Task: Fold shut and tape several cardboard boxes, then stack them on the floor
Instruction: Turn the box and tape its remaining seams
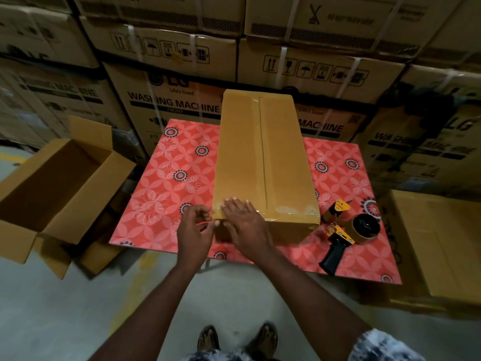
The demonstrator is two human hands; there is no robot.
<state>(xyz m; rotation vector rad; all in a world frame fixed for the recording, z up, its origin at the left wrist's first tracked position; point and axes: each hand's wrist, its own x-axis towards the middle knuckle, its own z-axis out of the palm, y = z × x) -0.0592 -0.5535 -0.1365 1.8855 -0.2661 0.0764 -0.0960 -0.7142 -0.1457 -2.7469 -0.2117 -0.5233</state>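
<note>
A long closed cardboard box [263,157] lies lengthwise on the red flowered table [166,178], with tape along its centre seam and across its near edge. My right hand [244,220] presses flat on the box's near left corner, fingers straight over the tape. My left hand [194,227] is beside that corner, fingers curled with thumb and fingertips at the box's left edge; whether it pinches tape there is unclear. A yellow and black tape dispenser [346,230] with a brown roll lies on the table to the right of the box.
An open empty cardboard box [52,194] stands on the floor at the left. A closed box [437,243] sits at the right of the table. Stacked washing machine cartons [182,74] wall off the back. My sandalled feet [236,337] stand on grey concrete floor.
</note>
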